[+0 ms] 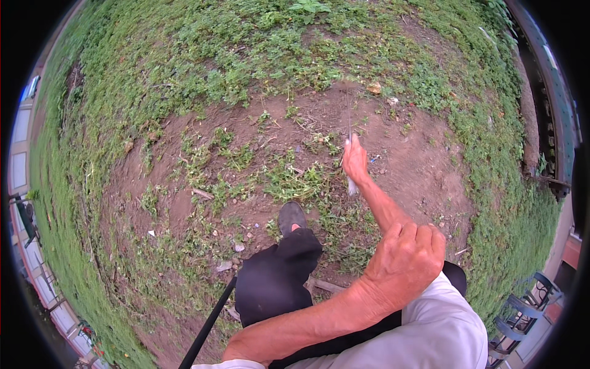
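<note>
My right hand reaches forward over bare soil, its fingers wrapped around a thin, long tool. A pale end of the tool shows below the fist; its far end blurs against the dirt, so its kind is unclear. My left forearm crosses in front of my body. The left hand is a closed fist against my right arm near the elbow, and whatever is inside it is hidden. Under the right hand lie loose green weeds on the brown soil.
My dark shoe stands among the weeds. A black rod slants up beside my trouser leg. Low green plants cover the ground ahead. Small stones lie at left; blue metal frames stand at the right edge.
</note>
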`<state>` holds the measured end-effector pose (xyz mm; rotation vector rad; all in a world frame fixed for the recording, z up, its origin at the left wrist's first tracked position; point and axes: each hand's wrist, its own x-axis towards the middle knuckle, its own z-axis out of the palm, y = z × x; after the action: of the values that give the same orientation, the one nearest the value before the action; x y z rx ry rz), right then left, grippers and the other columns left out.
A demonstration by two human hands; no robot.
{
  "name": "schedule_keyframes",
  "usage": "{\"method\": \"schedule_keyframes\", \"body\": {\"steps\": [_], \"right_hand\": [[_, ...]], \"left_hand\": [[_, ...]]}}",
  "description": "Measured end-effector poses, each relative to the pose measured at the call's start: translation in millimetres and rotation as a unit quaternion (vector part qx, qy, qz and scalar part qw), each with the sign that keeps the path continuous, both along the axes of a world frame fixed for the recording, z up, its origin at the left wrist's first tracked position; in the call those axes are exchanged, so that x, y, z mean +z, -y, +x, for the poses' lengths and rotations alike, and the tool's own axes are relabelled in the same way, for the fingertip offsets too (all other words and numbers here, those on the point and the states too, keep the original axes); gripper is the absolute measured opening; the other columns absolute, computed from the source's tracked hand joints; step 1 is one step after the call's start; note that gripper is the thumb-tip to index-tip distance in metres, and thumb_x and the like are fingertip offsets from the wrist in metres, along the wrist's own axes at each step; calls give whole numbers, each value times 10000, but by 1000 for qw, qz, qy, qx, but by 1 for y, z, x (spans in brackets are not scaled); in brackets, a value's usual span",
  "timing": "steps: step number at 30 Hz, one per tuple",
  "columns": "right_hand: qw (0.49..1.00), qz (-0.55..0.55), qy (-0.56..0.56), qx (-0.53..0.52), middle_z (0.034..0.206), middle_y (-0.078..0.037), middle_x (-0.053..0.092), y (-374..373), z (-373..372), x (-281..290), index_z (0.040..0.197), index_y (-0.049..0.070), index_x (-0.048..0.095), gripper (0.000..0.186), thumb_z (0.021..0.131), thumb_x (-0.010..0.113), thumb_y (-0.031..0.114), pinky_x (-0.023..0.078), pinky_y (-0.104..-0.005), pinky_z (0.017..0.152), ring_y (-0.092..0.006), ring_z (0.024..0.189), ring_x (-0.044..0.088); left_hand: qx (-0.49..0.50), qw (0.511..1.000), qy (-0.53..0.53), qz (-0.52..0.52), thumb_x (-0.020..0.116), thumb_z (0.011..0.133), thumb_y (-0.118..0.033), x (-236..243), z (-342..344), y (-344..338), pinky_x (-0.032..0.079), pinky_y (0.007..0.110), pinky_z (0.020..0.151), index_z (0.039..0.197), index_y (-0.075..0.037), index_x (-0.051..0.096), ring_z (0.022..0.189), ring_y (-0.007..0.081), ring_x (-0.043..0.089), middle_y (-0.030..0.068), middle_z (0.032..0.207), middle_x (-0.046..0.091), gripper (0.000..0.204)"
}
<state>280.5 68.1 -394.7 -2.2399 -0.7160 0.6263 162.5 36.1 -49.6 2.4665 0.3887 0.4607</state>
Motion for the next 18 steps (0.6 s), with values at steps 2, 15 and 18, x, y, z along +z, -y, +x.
{"method": "schedule_keyframes", "body": {"steps": [2, 15, 18], "right_hand": [[995, -32, 91, -6, 736, -282, 635, -29, 55, -26, 1127, 9, 508, 275, 994, 442, 241, 473, -577, 614, -485, 716, 642], [991, -30, -17, 128, 716, -293, 604, 55, -92, -27, 1365, 17, 405, 415, 1006, 435, 222, 457, -572, 608, -486, 671, 609], [988, -70, -35, 135, 719, -288, 604, 79, -102, -25, 1403, 36, 388, 464, 1004, 453, 263, 454, -554, 617, -476, 685, 619]], "left_hand": [[-6, 1000, 10, -12, 644, 709, -94, 3, 3, 0, 440, 283, 598, 865, 17, 640, 664, 160, 561, 45, 683, 538, 191], [-8, 1000, -4, -24, 659, 744, -101, -1, -3, -2, 455, 301, 606, 928, 49, 649, 667, 176, 569, 57, 685, 542, 238], [-21, 999, -16, -34, 660, 731, -108, -1, -3, 0, 452, 305, 606, 921, 45, 645, 664, 175, 566, 54, 677, 530, 244]]}}
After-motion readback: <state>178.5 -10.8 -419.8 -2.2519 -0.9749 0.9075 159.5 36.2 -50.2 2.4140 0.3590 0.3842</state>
